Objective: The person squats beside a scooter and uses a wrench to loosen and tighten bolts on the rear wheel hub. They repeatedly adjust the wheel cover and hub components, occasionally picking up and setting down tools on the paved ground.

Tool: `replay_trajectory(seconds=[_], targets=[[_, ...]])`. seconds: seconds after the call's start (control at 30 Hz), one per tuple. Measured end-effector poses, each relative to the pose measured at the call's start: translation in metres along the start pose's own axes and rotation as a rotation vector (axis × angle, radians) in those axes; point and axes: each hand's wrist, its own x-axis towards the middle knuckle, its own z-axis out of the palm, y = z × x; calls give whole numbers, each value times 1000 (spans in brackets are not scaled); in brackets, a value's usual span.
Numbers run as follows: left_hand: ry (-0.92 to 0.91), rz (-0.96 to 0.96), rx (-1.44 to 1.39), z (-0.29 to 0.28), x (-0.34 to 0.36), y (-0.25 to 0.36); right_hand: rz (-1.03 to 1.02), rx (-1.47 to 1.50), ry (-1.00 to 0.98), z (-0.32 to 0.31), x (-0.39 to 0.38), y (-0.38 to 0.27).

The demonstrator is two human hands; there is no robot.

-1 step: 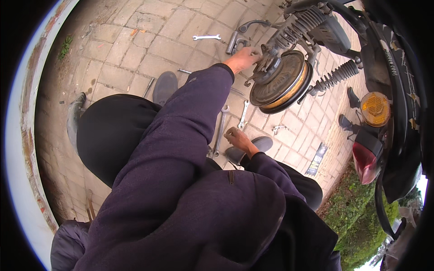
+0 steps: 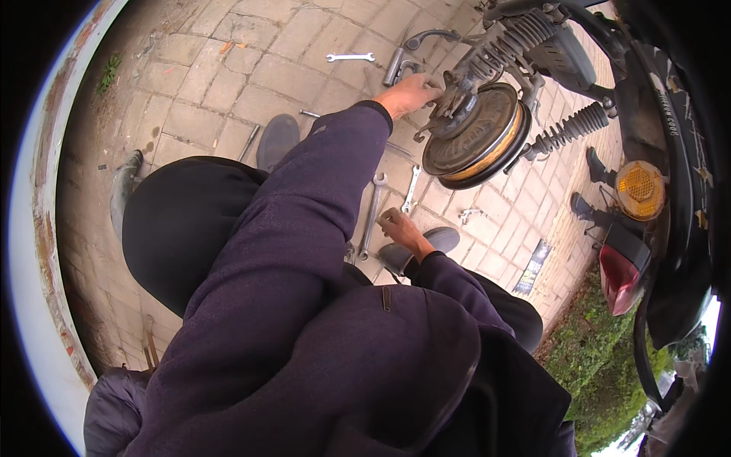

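My left hand [image 2: 411, 93] reaches to the axle end of a motorbike's wheel hub [image 2: 464, 145], a dark round drum with a yellowish band and no tyre. Its fingertips are bent together against the metal there; anything between them is hidden. Lower down, my right hand [image 2: 403, 231] hovers apart from the hub with thumb and fingers drawn in; I cannot make out whether it holds something small. Close to it on the paving lie a large combination wrench [image 2: 372, 218] and a shorter silver wrench [image 2: 412, 189]. A spring shock absorber [image 2: 512, 44] rises beside the left hand.
Farther off lie an open-ended wrench [image 2: 350, 58] and a metal rod [image 2: 249, 143]. A small silver part [image 2: 472, 215] and a dark printed packet [image 2: 533, 266] are on the right. The bike's orange reflector [image 2: 638, 190] and red tail light [image 2: 623, 276] stick out there. Dark shoes [image 2: 596, 164] stand behind.
The whole picture has shifted slightly. Both hands keep their places and their grip looks the same.
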Motion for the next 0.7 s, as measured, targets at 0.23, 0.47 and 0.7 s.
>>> replay_trajectory(seconds=[0.23,0.47,0.7], targets=[[454,-180,-52,-83,-65,-27,186,-221,354,58,53,9],[419,-275,-154,-84,-77,-60,301,-240,395,86,35,15],[451,-357,-47,-70,-85,-97,207,150,342,65,27,-36]])
